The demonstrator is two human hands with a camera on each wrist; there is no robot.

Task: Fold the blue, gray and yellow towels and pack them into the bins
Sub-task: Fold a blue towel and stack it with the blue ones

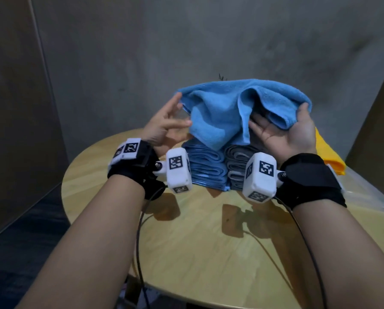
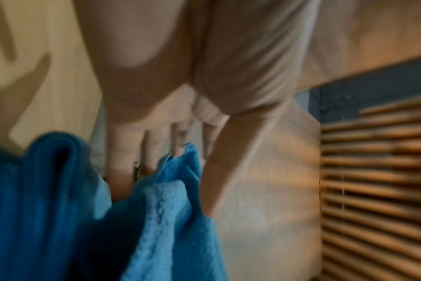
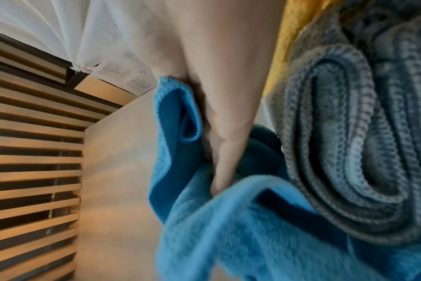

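Note:
A loose blue towel (image 1: 220, 108) hangs in the air between both hands, sagging in the middle. My left hand (image 1: 171, 121) is at its left corner with fingers spread and straight; the fingertips (image 2: 176, 150) touch the towel's edge (image 2: 171, 209). My right hand (image 1: 282, 130) is palm up under the right end, with the thumb (image 3: 224, 152) pinching a fold of the blue towel (image 3: 228, 228). Below the towel, a folded blue stack (image 1: 206, 166) and a folded gray stack (image 1: 237, 166) stand side by side. A yellow towel (image 1: 329, 157) lies behind my right wrist.
All of this is on a round wooden table (image 1: 208, 241). A clear plastic bin (image 1: 364, 195) shows at the table's right edge, under the yellow towel. Wrist-camera cables trail over the near side. A grey wall stands behind the table.

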